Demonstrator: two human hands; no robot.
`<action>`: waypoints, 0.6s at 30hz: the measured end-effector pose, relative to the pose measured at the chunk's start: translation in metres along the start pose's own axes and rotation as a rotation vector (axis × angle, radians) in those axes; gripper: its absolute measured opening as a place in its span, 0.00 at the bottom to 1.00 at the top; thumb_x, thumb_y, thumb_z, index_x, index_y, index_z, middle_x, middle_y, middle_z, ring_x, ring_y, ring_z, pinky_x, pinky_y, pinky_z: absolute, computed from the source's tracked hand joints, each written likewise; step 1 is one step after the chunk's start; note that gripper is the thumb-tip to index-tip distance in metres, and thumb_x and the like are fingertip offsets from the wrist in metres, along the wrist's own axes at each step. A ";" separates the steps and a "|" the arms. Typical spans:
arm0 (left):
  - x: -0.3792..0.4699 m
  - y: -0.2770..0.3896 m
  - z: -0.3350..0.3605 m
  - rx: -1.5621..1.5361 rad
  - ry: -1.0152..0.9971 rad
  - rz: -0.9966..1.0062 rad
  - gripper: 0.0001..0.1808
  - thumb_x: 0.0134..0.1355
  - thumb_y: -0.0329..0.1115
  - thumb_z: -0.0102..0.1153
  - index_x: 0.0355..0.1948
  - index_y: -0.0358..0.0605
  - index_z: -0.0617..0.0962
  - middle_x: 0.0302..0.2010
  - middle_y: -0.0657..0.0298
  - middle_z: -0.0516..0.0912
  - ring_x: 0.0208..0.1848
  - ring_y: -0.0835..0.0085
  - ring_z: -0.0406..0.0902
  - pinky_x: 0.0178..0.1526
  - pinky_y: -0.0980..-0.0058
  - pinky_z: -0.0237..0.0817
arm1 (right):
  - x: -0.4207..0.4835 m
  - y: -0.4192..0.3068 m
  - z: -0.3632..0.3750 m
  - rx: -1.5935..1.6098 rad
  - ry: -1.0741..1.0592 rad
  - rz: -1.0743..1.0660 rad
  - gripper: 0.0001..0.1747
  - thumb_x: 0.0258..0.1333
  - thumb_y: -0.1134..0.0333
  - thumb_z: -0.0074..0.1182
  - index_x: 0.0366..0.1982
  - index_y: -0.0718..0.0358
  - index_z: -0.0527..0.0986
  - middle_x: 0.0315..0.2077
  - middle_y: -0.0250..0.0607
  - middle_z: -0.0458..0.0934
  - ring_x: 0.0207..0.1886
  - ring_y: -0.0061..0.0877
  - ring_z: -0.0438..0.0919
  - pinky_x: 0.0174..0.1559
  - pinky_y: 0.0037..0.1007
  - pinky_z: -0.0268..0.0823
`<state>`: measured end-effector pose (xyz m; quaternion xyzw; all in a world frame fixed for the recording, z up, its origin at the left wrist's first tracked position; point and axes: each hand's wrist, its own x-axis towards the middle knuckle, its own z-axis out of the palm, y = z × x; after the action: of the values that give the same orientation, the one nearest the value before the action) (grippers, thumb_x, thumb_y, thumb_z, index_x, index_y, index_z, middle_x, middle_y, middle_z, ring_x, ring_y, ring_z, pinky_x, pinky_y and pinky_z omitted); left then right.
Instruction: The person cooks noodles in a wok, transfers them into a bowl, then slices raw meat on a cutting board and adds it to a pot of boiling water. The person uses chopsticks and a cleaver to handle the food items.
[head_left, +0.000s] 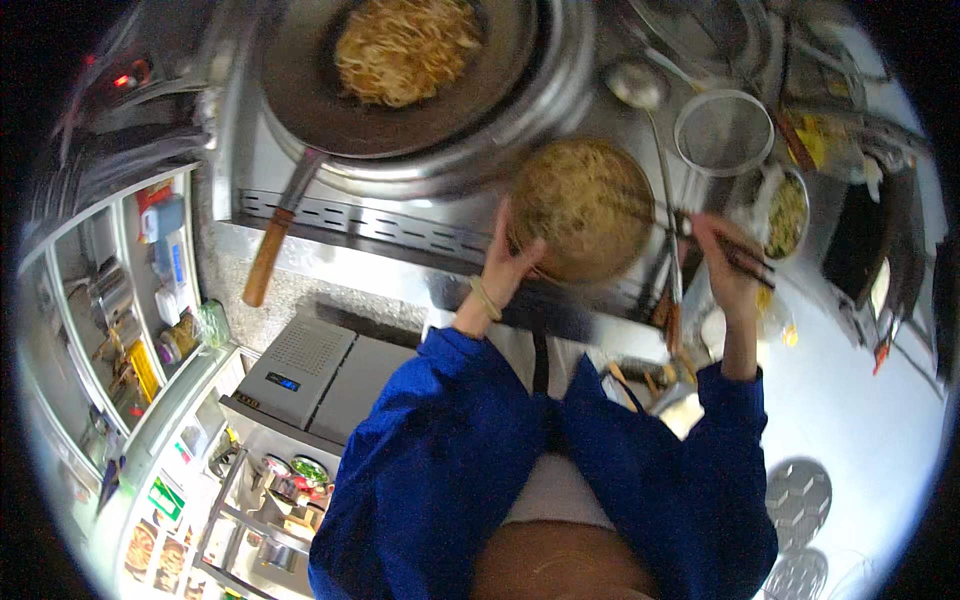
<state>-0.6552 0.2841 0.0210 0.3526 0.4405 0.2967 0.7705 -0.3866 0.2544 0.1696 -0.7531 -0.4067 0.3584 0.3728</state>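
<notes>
A round bowl (551, 259) of pale, shredded or noodle-like food (577, 199) is at the stove's front edge. My left hand (508, 262) grips its left rim, thumb over the near side. In my right hand (724, 259) is a pair of dark chopsticks (637, 210), their blurred tips over the food. Beyond the bowl, to the left, a large wok (315, 112) with a wooden handle (268, 259) holds a heap of browned strands (405, 52). A long-handled metal ladle (637, 84) lies between the bowl and a round strainer (724, 133).
Right of my right hand stands a dish of chopped green food (787, 214), near dark containers (874, 232). The slotted metal stove edge (360, 229) runs before me. A grey appliance (307, 367) with a small display and glass-fronted shelves (112, 300) are at the left.
</notes>
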 end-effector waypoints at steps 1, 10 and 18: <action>0.004 -0.003 0.001 0.094 -0.003 0.119 0.44 0.57 0.30 0.59 0.67 0.44 0.47 0.65 0.59 0.56 0.64 0.70 0.55 0.63 0.72 0.52 | 0.002 0.003 0.004 0.121 -0.065 -0.166 0.08 0.55 0.71 0.55 0.37 0.63 0.80 0.33 0.36 0.82 0.34 0.17 0.78 0.37 0.19 0.69; 0.016 -0.011 0.007 -0.089 -0.058 0.084 0.44 0.57 0.30 0.59 0.68 0.44 0.46 0.65 0.60 0.56 0.65 0.71 0.55 0.64 0.71 0.49 | 0.057 -0.027 0.049 0.199 0.101 -0.289 0.10 0.57 0.69 0.52 0.39 0.66 0.78 0.38 0.41 0.80 0.41 0.23 0.78 0.41 0.24 0.71; 0.007 0.023 -0.002 0.293 0.026 0.011 0.44 0.55 0.37 0.62 0.67 0.41 0.50 0.62 0.53 0.62 0.60 0.67 0.64 0.57 0.71 0.61 | 0.205 -0.086 0.151 0.362 -0.213 -0.417 0.11 0.59 0.63 0.51 0.40 0.57 0.79 0.41 0.34 0.79 0.39 0.21 0.79 0.39 0.25 0.76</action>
<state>-0.6575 0.3030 0.0356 0.4597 0.4872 0.2381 0.7033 -0.4598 0.5091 0.1244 -0.5328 -0.5187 0.4179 0.5220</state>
